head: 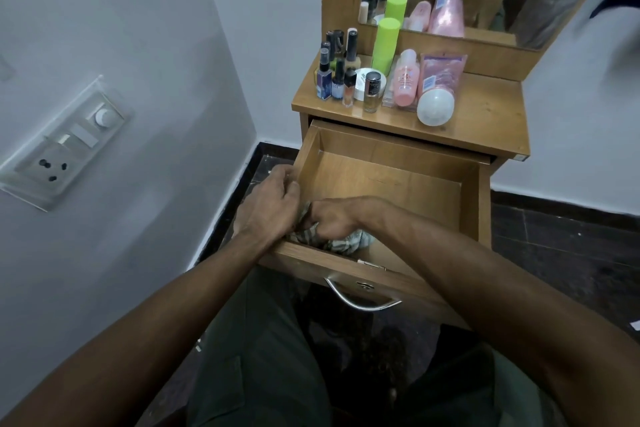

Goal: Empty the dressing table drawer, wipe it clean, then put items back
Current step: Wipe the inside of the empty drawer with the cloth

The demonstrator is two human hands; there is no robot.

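Now, from the head view, largest thing first.

Table: the wooden dressing table [491, 114] stands in a corner, its top crowded with what I judge to be the drawer's contents.
Drawer: the drawer [391, 180] is pulled out toward me, bare inside, long axis running from its handle front away to the table.
Unwiped floor: as I judge it, the open drawer floor stretches away and to the right from the cloth, so the coming wipe should travel that way.
Items: a green tube [385, 45], pink bottle [405, 80], pink tube [438, 87] and small dark bottles [337, 73] stand on top, well apart from both hands.
Cloth: a striped cloth [341, 242] lies bunched in the near left corner, against the front wall.
Right hand: my right hand [332, 218] grips the cloth, fingers curled round it; it is the nearer hand for wiping.
Left hand: my left hand [273, 201] sits at the drawer's left wall, fingers curled at the cloth's edge; whether its grip actually pinches fabric, I cannot tell.
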